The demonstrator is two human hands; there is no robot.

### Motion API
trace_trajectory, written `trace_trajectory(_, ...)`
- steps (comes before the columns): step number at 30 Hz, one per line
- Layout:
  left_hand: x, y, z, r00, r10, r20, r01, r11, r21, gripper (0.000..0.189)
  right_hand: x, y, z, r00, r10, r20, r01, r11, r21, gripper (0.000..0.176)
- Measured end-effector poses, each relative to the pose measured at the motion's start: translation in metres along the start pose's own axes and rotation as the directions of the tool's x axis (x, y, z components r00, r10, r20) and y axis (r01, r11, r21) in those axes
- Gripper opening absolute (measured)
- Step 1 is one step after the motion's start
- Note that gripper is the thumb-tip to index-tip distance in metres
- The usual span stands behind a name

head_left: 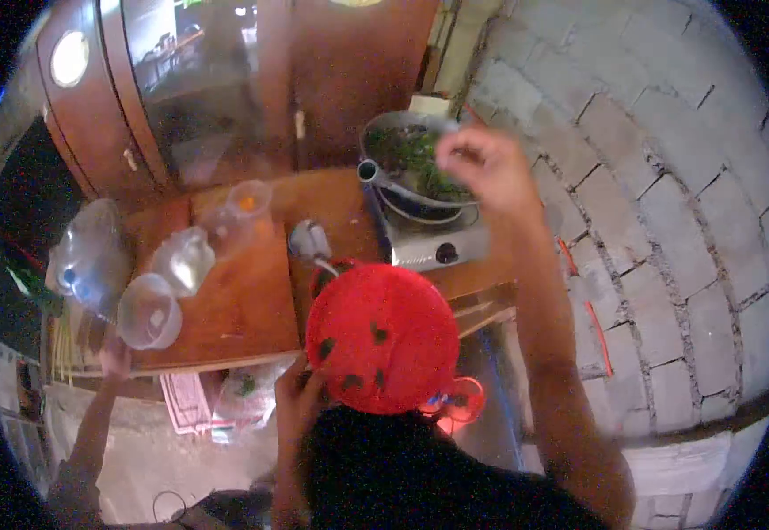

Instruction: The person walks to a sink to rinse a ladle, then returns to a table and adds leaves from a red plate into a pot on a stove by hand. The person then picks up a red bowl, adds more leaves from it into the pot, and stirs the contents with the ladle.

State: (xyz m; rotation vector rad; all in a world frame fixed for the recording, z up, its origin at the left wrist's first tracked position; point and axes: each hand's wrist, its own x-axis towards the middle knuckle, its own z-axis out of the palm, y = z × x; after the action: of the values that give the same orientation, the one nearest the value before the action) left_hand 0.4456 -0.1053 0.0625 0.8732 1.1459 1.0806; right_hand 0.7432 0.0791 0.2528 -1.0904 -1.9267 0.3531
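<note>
My left hand (299, 395) grips the left edge of a round red plastic basin (411, 327), held close to my body. A few dark green leaf scraps lie on its red surface. My right hand (488, 168) is raised over the right side of a wide pan (384, 188), fingers curled together; what they hold, if anything, is too blurred to tell. Green leafy pieces (411, 159) fill the pan, which sits on a silver gas stove (424, 252) with a black knob.
Another person's hand (115, 358) is beside a clear plastic bowl (149, 311) on the wooden table (252, 305). Plastic bags, small cups and a grey-handled utensil (309, 240) are also there. Wooden cabinet doors stand behind; a block wall (650, 265) is at right.
</note>
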Motion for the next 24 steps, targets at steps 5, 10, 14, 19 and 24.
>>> trace_trajectory(5,-0.011,-0.003,0.009,1.0,0.011,-0.022,-0.011,1.0,0.018,0.043,0.085,0.1,-0.063,0.969,0.025,-0.245,-0.082,0.97,-0.228,0.014)
trace_trajectory(10,-0.014,-0.011,0.008,0.999,-0.013,-0.04,0.014,0.999,0.031,0.047,0.123,0.154,-0.073,0.962,-0.075,-0.262,-0.096,0.805,-0.585,0.021)
trace_trajectory(14,-0.018,-0.015,0.009,0.994,0.046,-0.095,-0.045,0.999,0.01,0.048,0.126,0.195,-0.086,0.976,0.15,-0.159,-0.219,0.68,-0.7,0.023)
trace_trajectory(19,-0.02,-0.022,0.007,0.986,0.043,-0.161,-0.044,0.999,-0.001,0.048,0.115,0.212,-0.076,0.907,0.234,-0.351,-0.422,0.465,-0.778,0.023)
trace_trajectory(24,-0.022,-0.011,0.011,0.981,0.019,-0.191,-0.019,1.0,0.0,0.047,0.09,0.244,-0.084,0.812,0.574,0.107,-0.294,0.56,-0.775,0.029)
